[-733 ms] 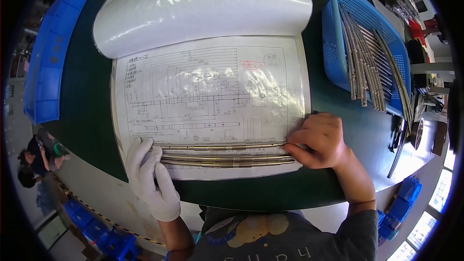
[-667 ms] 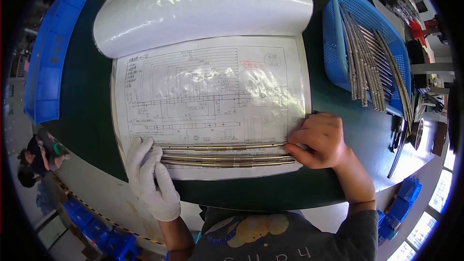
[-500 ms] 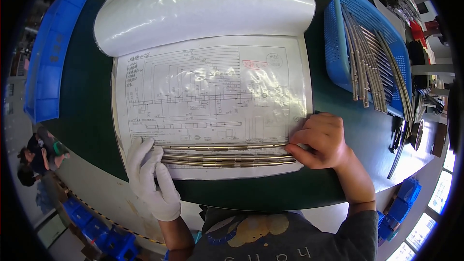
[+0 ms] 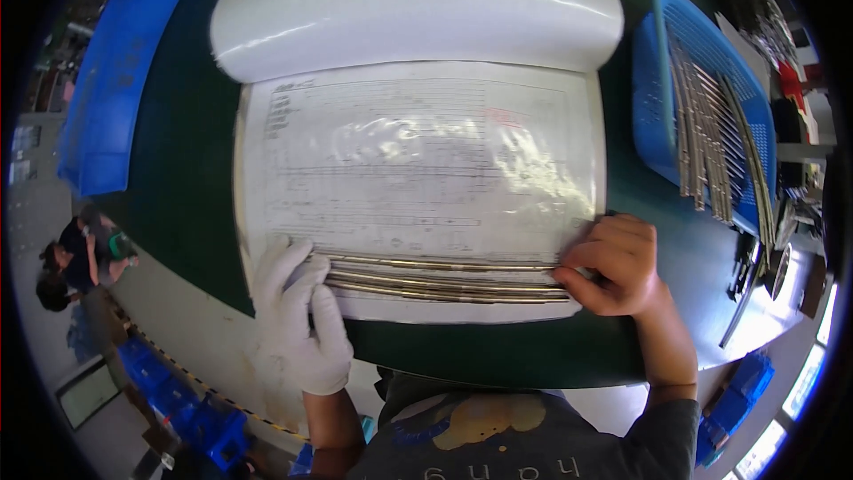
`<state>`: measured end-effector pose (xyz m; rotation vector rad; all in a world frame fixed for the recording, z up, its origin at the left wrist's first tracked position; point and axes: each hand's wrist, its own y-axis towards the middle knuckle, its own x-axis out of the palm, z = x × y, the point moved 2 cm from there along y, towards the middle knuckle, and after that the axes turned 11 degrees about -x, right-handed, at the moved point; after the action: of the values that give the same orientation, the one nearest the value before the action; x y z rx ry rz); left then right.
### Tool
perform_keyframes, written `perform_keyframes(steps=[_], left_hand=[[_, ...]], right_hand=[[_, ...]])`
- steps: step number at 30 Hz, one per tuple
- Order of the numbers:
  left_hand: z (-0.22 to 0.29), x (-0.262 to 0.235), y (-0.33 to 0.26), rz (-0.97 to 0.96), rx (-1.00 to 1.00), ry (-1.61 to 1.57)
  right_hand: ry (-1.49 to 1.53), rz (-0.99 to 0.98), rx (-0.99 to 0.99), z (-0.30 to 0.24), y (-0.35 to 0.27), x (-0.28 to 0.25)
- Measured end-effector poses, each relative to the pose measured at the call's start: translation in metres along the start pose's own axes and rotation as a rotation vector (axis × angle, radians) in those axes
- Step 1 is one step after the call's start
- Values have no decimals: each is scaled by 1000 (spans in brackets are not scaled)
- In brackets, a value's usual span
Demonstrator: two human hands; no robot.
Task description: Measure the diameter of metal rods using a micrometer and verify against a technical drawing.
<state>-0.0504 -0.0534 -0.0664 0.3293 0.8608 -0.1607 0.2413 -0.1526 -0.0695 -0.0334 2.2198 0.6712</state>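
Several thin, stepped metal rods lie crosswise over the lower part of a technical drawing in a clear sleeve [image 4: 409, 138]. One upper rod [image 4: 444, 265] sits a little apart from the lower rods [image 4: 453, 290], which lie close together. My left hand [image 4: 306, 324], in a white glove, has its fingertips closed at the left end of the upper rod, with the thumb side by the lower rods' ends. My bare right hand [image 4: 617, 262] is curled, with thumb and forefinger pinching near the upper rod's right end. Its fingers partly hide the rod tip.
A raised plastic page [image 4: 418, 18] curls over the drawing's far side. On the green table [image 4: 182, 124], a blue basket [image 4: 657, 107] at the right holds many similar rods. A long blue bin [image 4: 115, 98] stands at the left. Another person [image 4: 84, 253] is beyond the table's left side.
The whole view has shifted, so the drawing, basket and hands appear farther right. Both hands keep their places at the rod ends. The lower rods look slightly more spread apart.
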Motion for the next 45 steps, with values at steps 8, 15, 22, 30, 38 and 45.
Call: perform_keyframes(steps=[8, 15, 22, 30, 38, 45], left_hand=[[-4, 1, 0, 4, 25, -35], [-6, -1, -2, 2, 9, -38], [-8, -3, -8, 22, -123, -214], [-14, 4, -7, -2, -38, -213], [4, 1, 5, -300, 217, 278], [3, 7, 11, -297, 366, 183]], right_hand=[[-27, -1, -1, 0, -3, 0], [-31, -9, 8, 2, -4, 0], [-23, -3, 6, 2, -4, 0], [-38, -40, -26, -2, -6, -4], [-93, -20, -114, -4, -2, 9], [-23, 521, 242, -13, -48, -25]])
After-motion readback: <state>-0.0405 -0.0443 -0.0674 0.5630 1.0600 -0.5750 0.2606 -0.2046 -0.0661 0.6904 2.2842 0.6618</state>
